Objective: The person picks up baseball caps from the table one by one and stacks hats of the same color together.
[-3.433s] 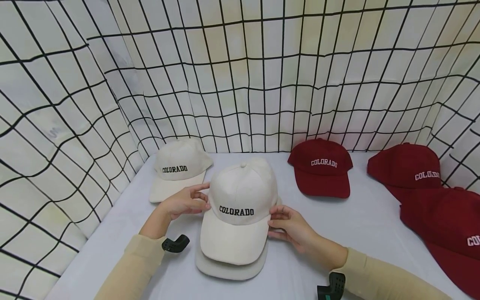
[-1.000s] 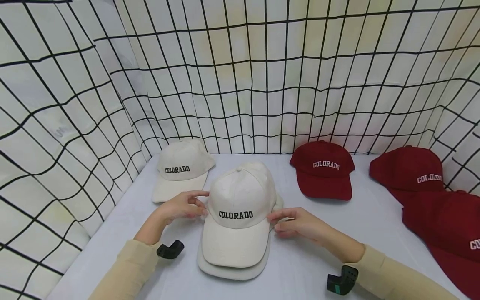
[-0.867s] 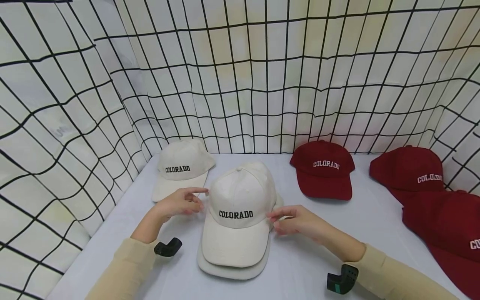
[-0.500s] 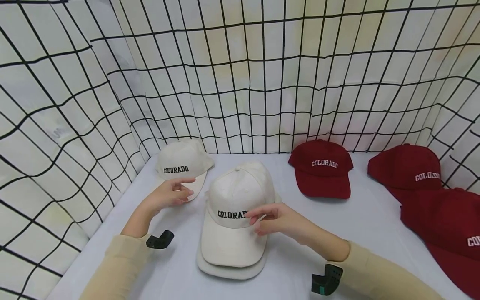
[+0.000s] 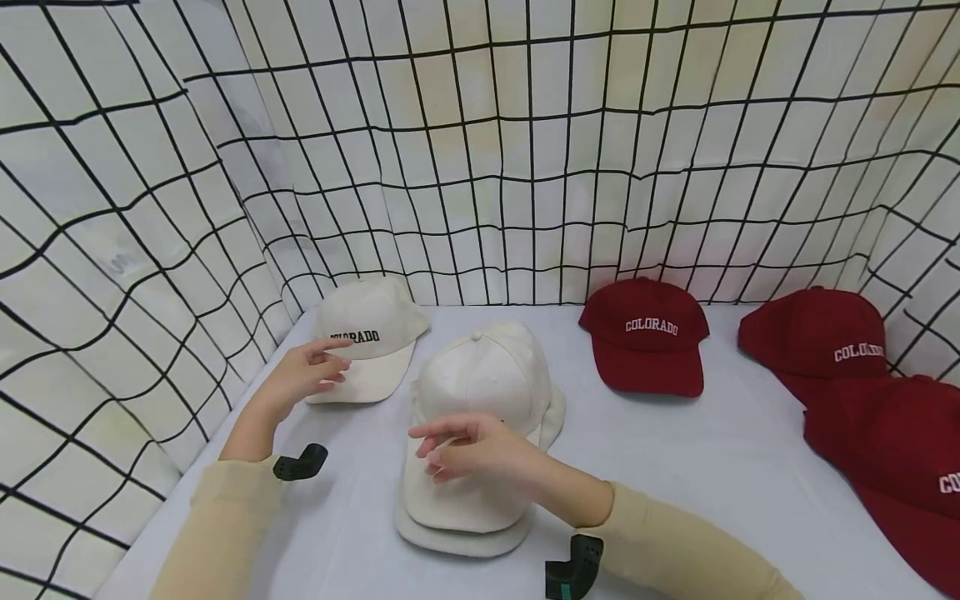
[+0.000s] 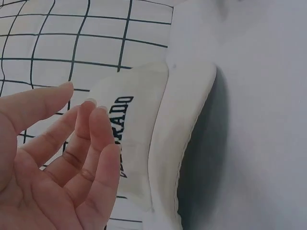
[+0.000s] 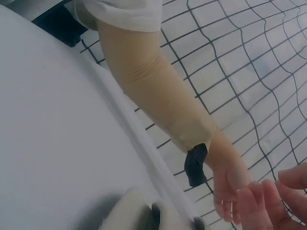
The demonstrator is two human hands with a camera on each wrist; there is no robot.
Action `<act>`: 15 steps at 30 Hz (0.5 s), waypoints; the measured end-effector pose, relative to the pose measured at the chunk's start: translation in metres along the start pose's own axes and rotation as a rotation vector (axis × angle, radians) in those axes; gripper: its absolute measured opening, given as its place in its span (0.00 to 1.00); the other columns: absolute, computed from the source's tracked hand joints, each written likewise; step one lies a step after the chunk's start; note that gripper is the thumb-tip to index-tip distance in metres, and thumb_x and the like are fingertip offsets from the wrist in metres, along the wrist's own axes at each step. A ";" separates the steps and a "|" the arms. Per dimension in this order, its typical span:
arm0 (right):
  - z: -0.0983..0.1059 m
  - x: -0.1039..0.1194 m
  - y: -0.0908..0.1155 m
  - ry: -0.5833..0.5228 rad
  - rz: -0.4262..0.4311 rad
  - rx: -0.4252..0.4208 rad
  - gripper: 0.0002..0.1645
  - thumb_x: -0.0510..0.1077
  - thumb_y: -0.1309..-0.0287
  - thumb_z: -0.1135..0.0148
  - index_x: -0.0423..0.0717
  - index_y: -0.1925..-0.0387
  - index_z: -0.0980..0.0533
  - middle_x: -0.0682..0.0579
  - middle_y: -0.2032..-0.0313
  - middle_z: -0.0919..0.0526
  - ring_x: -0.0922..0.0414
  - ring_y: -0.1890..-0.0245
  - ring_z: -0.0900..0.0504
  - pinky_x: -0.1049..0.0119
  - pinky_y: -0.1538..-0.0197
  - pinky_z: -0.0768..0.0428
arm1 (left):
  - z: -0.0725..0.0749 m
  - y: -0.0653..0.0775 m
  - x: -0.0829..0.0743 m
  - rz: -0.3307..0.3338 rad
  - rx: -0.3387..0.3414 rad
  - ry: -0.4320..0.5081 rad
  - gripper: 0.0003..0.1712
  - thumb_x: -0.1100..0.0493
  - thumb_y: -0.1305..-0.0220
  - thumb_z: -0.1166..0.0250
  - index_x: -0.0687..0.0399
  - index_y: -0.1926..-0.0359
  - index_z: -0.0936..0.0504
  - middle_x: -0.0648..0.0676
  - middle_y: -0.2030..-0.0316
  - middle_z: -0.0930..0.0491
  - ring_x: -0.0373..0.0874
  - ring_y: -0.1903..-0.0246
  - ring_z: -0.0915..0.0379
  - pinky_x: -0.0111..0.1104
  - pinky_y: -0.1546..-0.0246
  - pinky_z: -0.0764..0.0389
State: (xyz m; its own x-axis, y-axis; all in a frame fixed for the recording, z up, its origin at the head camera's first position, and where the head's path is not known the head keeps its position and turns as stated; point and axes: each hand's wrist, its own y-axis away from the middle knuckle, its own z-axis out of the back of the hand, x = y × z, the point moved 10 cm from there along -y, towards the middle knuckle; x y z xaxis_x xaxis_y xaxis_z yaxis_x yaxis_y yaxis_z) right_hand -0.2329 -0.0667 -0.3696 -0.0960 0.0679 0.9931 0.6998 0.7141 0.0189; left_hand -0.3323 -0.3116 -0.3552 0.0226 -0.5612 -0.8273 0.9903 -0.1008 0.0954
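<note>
Stacked white caps [image 5: 483, 379], one over another, sit on the white cloth [image 5: 675, 500] in your head view, brims toward you. Your right hand [image 5: 472, 454] is in front of their upper part, fingers loosely bent, holding nothing; whether it touches the caps you cannot tell. Left of the stack and farther back is a single white cap [image 5: 375, 375]; your left hand [image 5: 296, 375], relaxed and empty, covers its first letters. Right of the stack, also farther back, lies one red cap [image 5: 647, 333]; well to the right of it, two red caps [image 5: 885, 433] overlap.

Your left wrist view adds the palm side of the left hand, fingers gently curved around nothing, plus the thick shadow under the single cap's brim.

Your right wrist view alone shows a white outer sleeve [image 7: 127, 14] above your left beige sleeve [image 7: 158, 96], which carries a black wrist device [image 7: 195, 165]. Your right fingers enter it slightly bent and ungripping; a pale shape below is too blurred to identify.
</note>
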 end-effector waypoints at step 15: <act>-0.039 -0.017 -0.050 -0.393 -0.050 -0.100 0.29 0.30 0.33 0.46 0.33 0.31 0.31 0.42 0.45 0.18 0.49 0.50 0.15 0.56 0.40 0.21 | 0.037 -0.002 0.047 0.127 -0.150 0.147 0.36 0.51 0.21 0.45 0.64 0.22 0.43 0.63 0.37 0.26 0.25 0.57 0.24 0.26 0.51 0.20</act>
State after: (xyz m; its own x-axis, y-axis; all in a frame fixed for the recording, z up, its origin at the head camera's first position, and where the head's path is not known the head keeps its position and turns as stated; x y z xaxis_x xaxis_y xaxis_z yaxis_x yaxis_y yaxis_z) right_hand -0.2385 -0.1306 -0.3829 -0.3812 0.3101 0.8709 0.7512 0.6530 0.0963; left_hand -0.3387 -0.3680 -0.3743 0.1566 -0.4351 -0.8867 0.9873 0.0916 0.1294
